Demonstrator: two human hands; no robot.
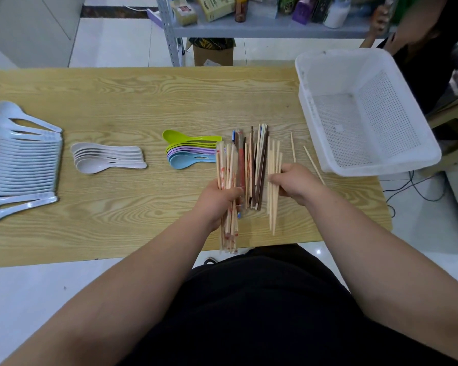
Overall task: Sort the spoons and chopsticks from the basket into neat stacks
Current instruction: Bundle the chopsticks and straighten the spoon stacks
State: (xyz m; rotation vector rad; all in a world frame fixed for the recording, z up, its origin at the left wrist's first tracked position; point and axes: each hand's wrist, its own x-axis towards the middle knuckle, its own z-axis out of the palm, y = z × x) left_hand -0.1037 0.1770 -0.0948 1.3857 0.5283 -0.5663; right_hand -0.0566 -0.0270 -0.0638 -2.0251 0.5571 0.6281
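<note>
Head view of a wooden table [117, 101] during sorting. The left hand [220, 196] grasps a bundle of wrapped chopsticks [225, 165], fingers curled round it; the bundle's near ends reach past the table's front edge. The right hand [294, 183] pinches a small group of plain chopsticks [274, 159] between thumb and curled fingers. Between the two hands lies a mixed pile of dark and light chopsticks [258, 154], roughly parallel on the table. Two loose chopsticks [293, 147] lie just right of the right hand, near the white basket [389, 109], which stands at the table's far right corner. To the left lie three spoon groups: coloured spoons [185, 154] touching the wrapped bundle, white spoons [103, 155] at centre-left, and a long row of pale blue spoons [24, 162] at the left edge.
</note>
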